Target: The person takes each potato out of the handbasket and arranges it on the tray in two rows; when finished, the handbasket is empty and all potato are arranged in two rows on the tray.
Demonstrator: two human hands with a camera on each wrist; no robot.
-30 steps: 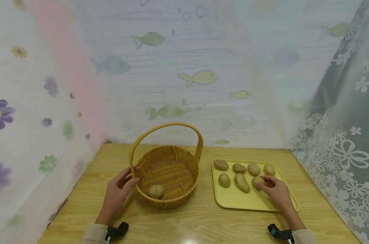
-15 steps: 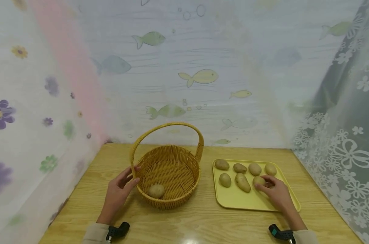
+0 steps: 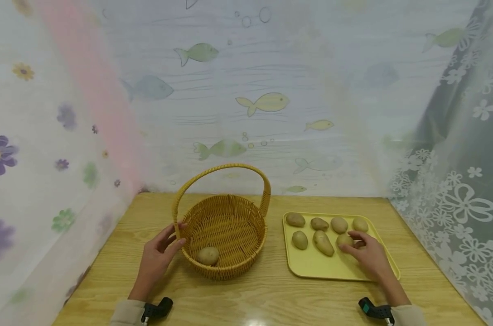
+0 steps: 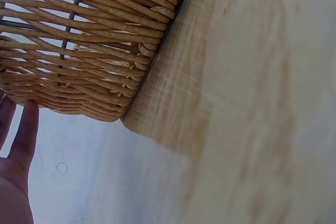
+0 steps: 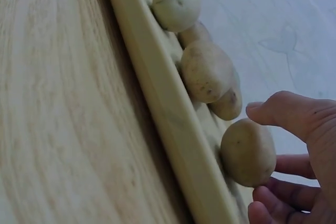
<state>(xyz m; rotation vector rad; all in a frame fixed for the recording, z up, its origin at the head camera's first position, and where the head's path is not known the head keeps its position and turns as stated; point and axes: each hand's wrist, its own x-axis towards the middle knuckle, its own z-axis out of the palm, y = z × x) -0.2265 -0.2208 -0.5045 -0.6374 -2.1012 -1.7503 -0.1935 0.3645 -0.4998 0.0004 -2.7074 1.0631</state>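
A round wicker basket point(image 3: 226, 226) with a tall arched handle stands on the left of the table, and one potato point(image 3: 207, 256) lies inside it near the front. My left hand point(image 3: 158, 256) holds the basket's left side, thumb at the rim and fingers around the handle's base. In the left wrist view, fingertips point(image 4: 30, 111) touch the woven wall. On the yellow tray point(image 3: 320, 269), my right hand point(image 3: 369, 256) has thumb and fingers around a potato point(image 5: 248, 153) in the front row. That potato still sits low at the tray, among several others.
More potatoes sit in two rows on the tray, among them a long potato point(image 3: 323, 243) just left of my right hand. Bare wooden table point(image 3: 271, 290) lies between basket and tray. Printed curtains point(image 3: 267, 136) hang behind and at both sides.
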